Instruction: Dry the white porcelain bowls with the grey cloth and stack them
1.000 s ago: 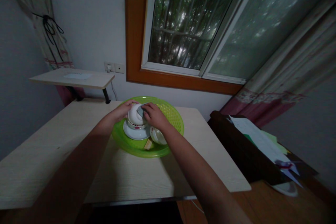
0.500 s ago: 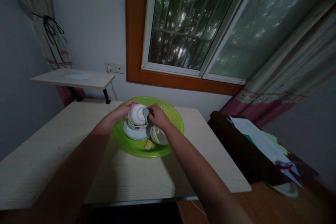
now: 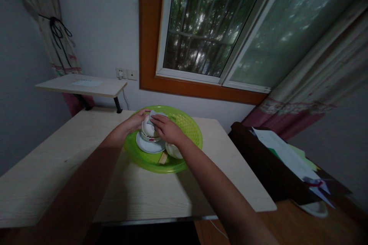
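Note:
My left hand (image 3: 135,120) grips the left rim of a white bowl (image 3: 148,130), tilted with its underside towards me. A grey cloth (image 3: 152,116) lies against the bowl, pressed there by my right hand (image 3: 168,127). Below the held bowl, another bowl with a red mark (image 3: 151,139) sits on a white plate (image 3: 149,146). To the right, partly behind my right wrist, a white bowl (image 3: 174,151) rests on its side. Short wooden chopsticks or sticks (image 3: 163,157) lie near it. All of this is in a round green tray (image 3: 155,169).
The tray stands on a pale wooden table (image 3: 86,160). A small raised shelf (image 3: 80,86) with black legs is at the back left. Papers (image 3: 284,149) lie on a dark surface at the right. A window (image 3: 207,26) is behind the table.
My right hand has moved left and up over the bowl, carrying the cloth across its underside. My left hand keeps its grip on the bowl.

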